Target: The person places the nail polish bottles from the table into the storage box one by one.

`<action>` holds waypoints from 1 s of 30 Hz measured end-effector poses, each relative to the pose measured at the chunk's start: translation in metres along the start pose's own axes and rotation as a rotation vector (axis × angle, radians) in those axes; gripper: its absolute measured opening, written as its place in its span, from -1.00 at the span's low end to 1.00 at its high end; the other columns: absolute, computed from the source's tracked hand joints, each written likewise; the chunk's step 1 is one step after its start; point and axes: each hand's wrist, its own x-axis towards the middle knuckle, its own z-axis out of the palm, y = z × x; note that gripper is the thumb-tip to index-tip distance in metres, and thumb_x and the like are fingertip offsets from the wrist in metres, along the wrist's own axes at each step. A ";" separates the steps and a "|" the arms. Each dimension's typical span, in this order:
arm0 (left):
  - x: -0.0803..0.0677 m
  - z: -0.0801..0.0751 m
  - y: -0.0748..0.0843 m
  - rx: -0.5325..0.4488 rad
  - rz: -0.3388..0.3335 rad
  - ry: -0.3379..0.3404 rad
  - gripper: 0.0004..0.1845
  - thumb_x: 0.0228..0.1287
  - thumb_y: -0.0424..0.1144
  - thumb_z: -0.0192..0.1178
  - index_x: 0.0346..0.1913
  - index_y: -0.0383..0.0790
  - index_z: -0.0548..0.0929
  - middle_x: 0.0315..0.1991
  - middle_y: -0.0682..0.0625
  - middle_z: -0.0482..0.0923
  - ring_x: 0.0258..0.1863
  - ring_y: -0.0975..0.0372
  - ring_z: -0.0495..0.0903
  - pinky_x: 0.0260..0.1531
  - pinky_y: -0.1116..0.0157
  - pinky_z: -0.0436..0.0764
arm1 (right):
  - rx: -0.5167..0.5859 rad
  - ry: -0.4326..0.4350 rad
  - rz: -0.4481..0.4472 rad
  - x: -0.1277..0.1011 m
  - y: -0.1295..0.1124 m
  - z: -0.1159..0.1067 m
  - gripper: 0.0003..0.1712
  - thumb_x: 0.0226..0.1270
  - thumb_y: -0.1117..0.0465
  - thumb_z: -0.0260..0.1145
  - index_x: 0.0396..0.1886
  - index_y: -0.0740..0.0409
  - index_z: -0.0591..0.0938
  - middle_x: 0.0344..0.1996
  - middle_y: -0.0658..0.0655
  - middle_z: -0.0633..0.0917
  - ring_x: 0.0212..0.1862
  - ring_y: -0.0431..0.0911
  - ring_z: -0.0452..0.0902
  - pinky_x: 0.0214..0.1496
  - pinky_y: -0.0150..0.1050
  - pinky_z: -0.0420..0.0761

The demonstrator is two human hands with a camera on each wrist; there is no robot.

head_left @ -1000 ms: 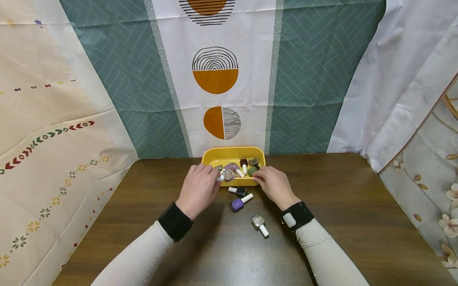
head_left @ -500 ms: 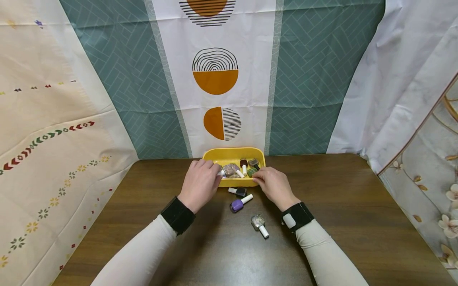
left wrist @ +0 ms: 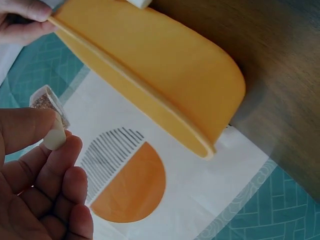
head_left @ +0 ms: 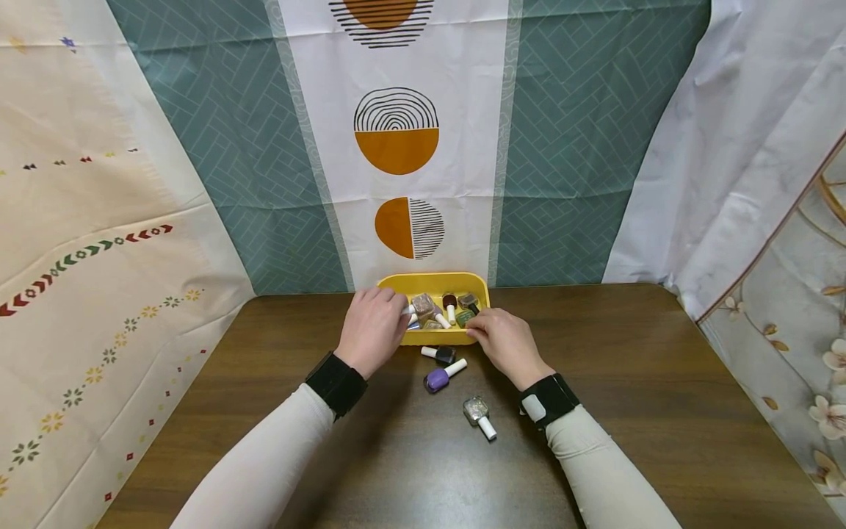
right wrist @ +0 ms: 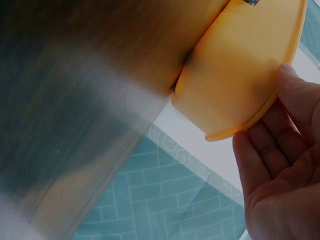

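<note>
My left hand (head_left: 373, 327) is at the left part of the yellow tray (head_left: 432, 338). Thumb and index finger pinch the pale cap of a glittery nail polish bottle (left wrist: 44, 100), whose glass end points over the tray. The right hand (head_left: 507, 344) grips the tray's front right rim, with the thumb (right wrist: 295, 90) against the outer wall. Inside the tray lie several more nail polish bottles, among them a dark red one (head_left: 450, 301) and a green one (head_left: 465, 317). My left hand hides the tray's left end in the head view.
In front of the tray, a black nail polish bottle (head_left: 446, 355), a purple one (head_left: 437, 380) and a clear glittery one (head_left: 476, 410) lie on the brown wooden table (head_left: 396, 470). A patterned curtain (head_left: 562, 220) hangs right behind the tray.
My left hand has moved the glittery bottle a little farther back over the tray and turned slightly. The right hand stays on the rim, and the bottles on the table have not moved.
</note>
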 end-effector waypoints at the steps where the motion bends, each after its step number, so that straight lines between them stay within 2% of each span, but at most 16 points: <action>1: 0.001 0.002 -0.001 0.002 -0.005 -0.004 -0.83 0.44 -0.22 0.52 -0.10 -0.25 0.79 -0.26 -0.09 0.70 -0.21 0.01 0.59 -0.09 0.08 0.53 | -0.001 -0.001 0.001 0.000 0.000 0.000 -0.93 0.47 0.22 0.57 -0.16 0.11 0.90 -0.27 0.02 0.79 -0.15 -0.02 0.71 -0.05 0.00 0.73; 7: 0.006 0.012 -0.007 0.012 -0.038 -0.033 -0.81 0.44 -0.22 0.52 -0.09 -0.26 0.79 -0.26 -0.09 0.70 -0.22 0.01 0.58 -0.11 0.09 0.54 | -0.001 -0.012 0.006 0.000 0.001 0.000 -0.92 0.46 0.21 0.58 -0.15 0.11 0.90 -0.28 0.02 0.78 -0.15 -0.02 0.71 -0.04 0.01 0.73; 18: 0.011 0.028 -0.015 0.002 -0.046 -0.022 -0.83 0.42 -0.23 0.54 -0.13 -0.26 0.79 -0.26 -0.10 0.72 -0.23 -0.01 0.61 -0.09 0.05 0.55 | -0.004 -0.025 0.018 0.000 0.000 -0.001 -0.91 0.47 0.20 0.57 -0.13 0.11 0.90 -0.27 0.02 0.79 -0.14 -0.02 0.71 -0.03 0.00 0.73; 30: 0.021 0.040 -0.012 -0.032 -0.091 -0.150 -0.83 0.50 -0.19 0.48 -0.09 -0.24 0.81 -0.21 -0.10 0.75 -0.16 -0.02 0.62 0.01 0.04 0.55 | 0.006 -0.010 0.014 0.000 0.000 0.000 -0.91 0.46 0.21 0.58 -0.13 0.12 0.90 -0.24 0.03 0.81 -0.12 -0.02 0.73 -0.01 0.02 0.74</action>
